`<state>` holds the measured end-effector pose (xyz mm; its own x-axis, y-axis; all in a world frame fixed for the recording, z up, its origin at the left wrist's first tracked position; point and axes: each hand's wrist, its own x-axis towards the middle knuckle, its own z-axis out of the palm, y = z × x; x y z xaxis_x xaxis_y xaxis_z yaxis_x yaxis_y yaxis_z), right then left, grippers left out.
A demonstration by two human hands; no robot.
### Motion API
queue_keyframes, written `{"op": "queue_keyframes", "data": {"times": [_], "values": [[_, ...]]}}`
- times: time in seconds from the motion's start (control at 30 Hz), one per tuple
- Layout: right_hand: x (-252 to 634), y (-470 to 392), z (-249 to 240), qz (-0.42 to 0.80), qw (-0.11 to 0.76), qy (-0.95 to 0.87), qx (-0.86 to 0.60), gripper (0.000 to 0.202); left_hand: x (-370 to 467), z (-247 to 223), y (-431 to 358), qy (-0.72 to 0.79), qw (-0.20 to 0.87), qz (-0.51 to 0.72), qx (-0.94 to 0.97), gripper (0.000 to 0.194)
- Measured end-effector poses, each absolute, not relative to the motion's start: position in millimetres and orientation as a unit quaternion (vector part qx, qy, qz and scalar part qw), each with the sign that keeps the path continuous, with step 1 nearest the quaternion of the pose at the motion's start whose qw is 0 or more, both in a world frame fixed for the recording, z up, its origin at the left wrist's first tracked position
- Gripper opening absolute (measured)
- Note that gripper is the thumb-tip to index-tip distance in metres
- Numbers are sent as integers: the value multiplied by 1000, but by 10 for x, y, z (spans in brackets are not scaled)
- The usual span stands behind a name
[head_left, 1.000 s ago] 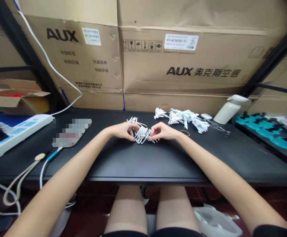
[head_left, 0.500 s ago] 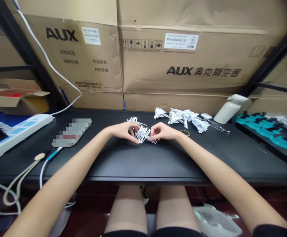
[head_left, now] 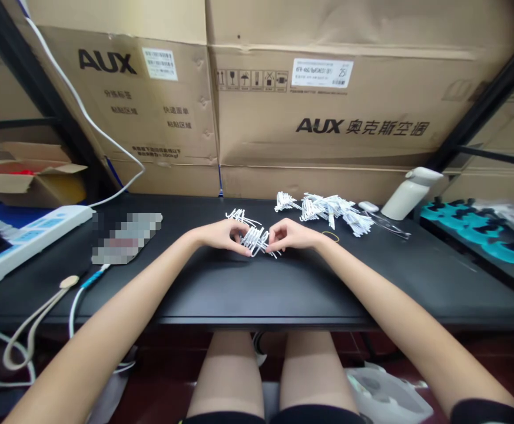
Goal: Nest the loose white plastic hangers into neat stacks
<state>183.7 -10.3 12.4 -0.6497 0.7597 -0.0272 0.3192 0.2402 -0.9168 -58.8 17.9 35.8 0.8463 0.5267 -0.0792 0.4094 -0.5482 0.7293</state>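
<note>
Near the middle of the black table, my left hand has its thumb and fingers closed round a bunch of thin white sticks. My right hand pinches at the right side of the same bunch; its fingertips are pressed together, and some stick ends show beneath them. Behind my left hand lie more loose white sticks. Further back on the right is a larger pile of white sticks, with a small heap beside it. A yellow rubber band lies right of my right hand.
A white bottle, glasses and teal objects are on the right. A blurred-out phone-like item, a power strip, cables and an open carton occupy the left. Large cardboard boxes stand behind.
The view has shifted very slightly. Both hands remain at the bunch, with almost no visible movement.
</note>
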Motion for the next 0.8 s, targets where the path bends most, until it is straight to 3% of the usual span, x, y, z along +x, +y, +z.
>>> {"op": "queue_keyframes", "data": {"times": [0.8], "values": [[1813, -117, 113, 493, 210, -762, -364, 37, -557, 306, 190, 280, 390, 82, 873, 44]]}}
